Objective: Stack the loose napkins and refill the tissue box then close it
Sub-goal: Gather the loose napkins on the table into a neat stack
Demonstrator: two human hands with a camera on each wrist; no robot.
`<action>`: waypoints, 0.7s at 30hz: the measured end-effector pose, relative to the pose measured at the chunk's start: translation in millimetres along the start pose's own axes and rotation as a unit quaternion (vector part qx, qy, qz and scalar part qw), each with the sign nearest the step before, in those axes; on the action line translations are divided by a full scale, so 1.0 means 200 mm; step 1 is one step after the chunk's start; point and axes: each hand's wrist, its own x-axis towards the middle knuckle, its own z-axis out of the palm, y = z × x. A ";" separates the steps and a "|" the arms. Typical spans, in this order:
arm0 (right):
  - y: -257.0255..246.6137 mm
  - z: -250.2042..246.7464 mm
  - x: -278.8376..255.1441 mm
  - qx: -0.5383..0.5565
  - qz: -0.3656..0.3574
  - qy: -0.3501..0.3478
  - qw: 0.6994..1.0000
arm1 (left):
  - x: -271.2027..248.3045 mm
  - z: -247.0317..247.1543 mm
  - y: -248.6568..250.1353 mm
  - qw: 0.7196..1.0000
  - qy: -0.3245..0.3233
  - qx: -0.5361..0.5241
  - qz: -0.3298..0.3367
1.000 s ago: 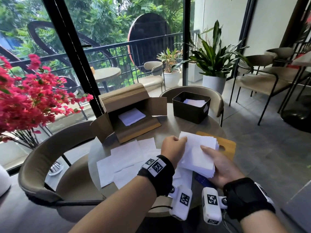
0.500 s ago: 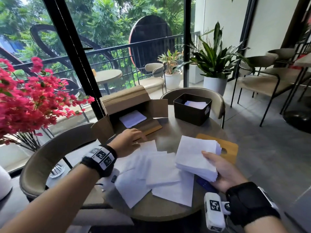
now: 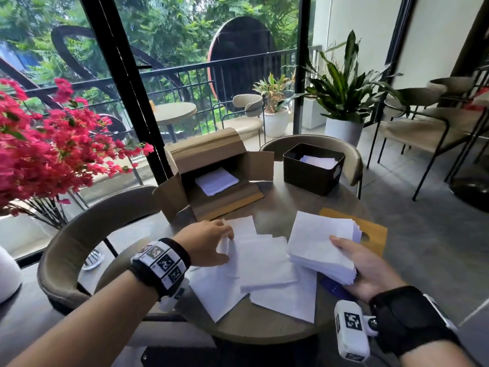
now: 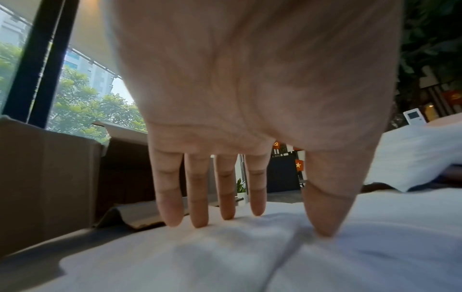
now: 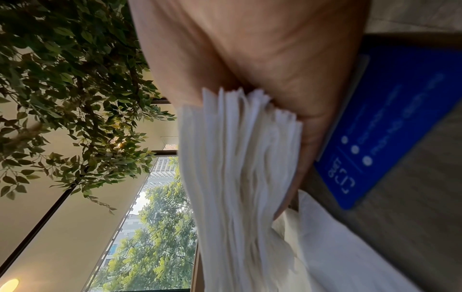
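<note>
Glass doors and a railed balcony close off the back of a café corner, with pink flowers [image 3: 39, 152] to the left and a potted plant [image 3: 344, 94] to the right. Nearest the viewer sits the round desk [image 3: 267, 327], and on its far left a cardboard carton [image 3: 211, 165] lies open on its side, a few napkins inside, probably the supply being drawn from. To its right stands the black tissue box [image 3: 312, 173], lid off and only partly filled, so the refill has yet to happen. One wooden lid [image 3: 370, 231] lies flat under the raised pile, likely kept close for the closing step.

Loose napkins [image 3: 264, 263], at least five overlapping sheets, are spread across the near desk. A napkin stack [image 3: 317, 247] is held above them in the right hand [image 3: 367, 266], thumb on top and fingers beneath, grasping the pile so that it stays squared. The left hand [image 3: 206, 245] rests on the leftmost sheets with fingers [image 4: 200, 197] straight and tips pressing the paper, grasping nothing; by my reading it is about to draw a sheet in. One blue card [image 5: 390, 122] lies beneath the right hand.
</note>
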 end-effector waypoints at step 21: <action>-0.01 0.03 -0.04 -0.005 0.014 0.007 1.000 | -0.09 -0.11 -0.01 0.822 0.219 -0.467 -0.242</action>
